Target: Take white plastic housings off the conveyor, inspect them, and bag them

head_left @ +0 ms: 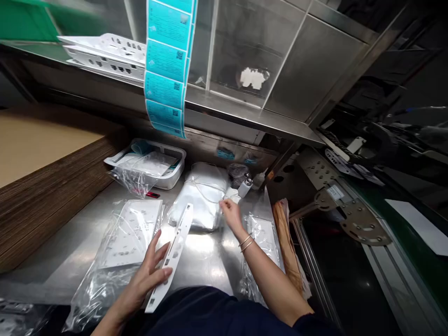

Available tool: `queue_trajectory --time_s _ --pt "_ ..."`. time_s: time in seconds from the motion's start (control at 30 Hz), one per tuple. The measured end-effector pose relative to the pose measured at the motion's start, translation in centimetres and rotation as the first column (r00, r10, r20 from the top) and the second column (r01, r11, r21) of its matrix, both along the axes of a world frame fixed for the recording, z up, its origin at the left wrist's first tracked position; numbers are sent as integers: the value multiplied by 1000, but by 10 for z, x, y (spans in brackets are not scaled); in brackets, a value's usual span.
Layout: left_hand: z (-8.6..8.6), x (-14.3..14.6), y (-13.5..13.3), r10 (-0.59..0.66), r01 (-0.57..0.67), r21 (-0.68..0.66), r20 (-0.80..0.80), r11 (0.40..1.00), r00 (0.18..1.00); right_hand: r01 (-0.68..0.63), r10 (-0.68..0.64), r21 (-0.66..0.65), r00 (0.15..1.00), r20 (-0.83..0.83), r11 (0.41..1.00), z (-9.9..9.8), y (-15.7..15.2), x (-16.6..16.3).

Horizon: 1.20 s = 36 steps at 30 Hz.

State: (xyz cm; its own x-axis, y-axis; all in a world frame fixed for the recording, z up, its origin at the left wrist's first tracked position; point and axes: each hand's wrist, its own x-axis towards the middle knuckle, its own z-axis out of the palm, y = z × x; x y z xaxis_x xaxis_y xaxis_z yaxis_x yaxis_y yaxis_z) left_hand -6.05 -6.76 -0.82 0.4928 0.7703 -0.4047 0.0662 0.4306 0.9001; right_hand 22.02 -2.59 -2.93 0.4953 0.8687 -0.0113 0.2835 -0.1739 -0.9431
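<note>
My left hand grips a long, narrow white panel with cut-out holes, thumb on its near face and fingers behind. The panel stands tilted over the steel table. My right hand, with two thin bangles on the wrist, is closed with its fingertips together, by a crumpled white cloth. Whether the fingers pinch the cloth, I cannot make out. Left of that hand lies a stack of clear plastic bags with a loose band across it. A bagged white panel lies left of my left hand.
A white basket with papers and a small dispenser bottle stand at the back. Stacked cardboard rises at left. A strip of blue labels hangs from the shelf. More bagged white parts lie at right.
</note>
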Motion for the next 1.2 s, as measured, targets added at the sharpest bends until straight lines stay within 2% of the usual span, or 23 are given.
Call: queue_trajectory --time_s 0.07,0.13,0.17,0.2,0.23,0.4,0.5,0.63,0.73,0.8,0.83,1.0,1.13,1.2 --pt "6 -4 1 143 -143 -36 -12 989 990 -208 223 -87 945 240 974 -17 3 -32" --pt "13 -7 2 221 -218 -56 44 974 974 -346 436 -267 754 492 899 -30 3 -63" --pt "16 -9 3 241 -236 -65 81 970 967 -371 508 -347 651 564 861 -34 4 -74" --pt "17 -12 4 253 -247 -71 109 967 961 -384 554 -399 585 593 833 -38 6 -82" --pt "17 -15 4 264 -256 -77 127 964 956 -403 582 -419 569 581 813 -40 10 -86" --pt "9 -34 0 335 -317 -126 179 940 925 -559 703 -427 541 462 711 -41 44 -61" --pt "2 -34 -2 342 -298 -180 309 937 888 -616 726 -384 593 348 688 -44 62 -42" --pt "-2 -18 3 338 -146 -352 579 925 742 -666 718 -288 682 140 688 -48 75 -31" --pt "-4 -1 14 395 -64 -449 697 891 598 -716 725 -190 688 -30 671 -44 75 -29" --pt "-6 11 24 432 -41 -487 730 873 530 -727 717 -116 686 -121 677 -40 73 -29" --pt "-7 18 31 442 -31 -502 730 864 522 -723 707 -81 689 -157 686 -38 71 -30" --pt "-9 54 63 420 -29 -512 669 858 612 -606 594 58 749 -294 793 -30 61 -32" --pt "-8 63 77 402 -57 -461 698 885 593 -362 405 182 825 -394 914 -15 58 -11" --pt "-10 56 78 406 -50 -469 701 882 587 -206 297 249 857 -421 946 -4 58 4"
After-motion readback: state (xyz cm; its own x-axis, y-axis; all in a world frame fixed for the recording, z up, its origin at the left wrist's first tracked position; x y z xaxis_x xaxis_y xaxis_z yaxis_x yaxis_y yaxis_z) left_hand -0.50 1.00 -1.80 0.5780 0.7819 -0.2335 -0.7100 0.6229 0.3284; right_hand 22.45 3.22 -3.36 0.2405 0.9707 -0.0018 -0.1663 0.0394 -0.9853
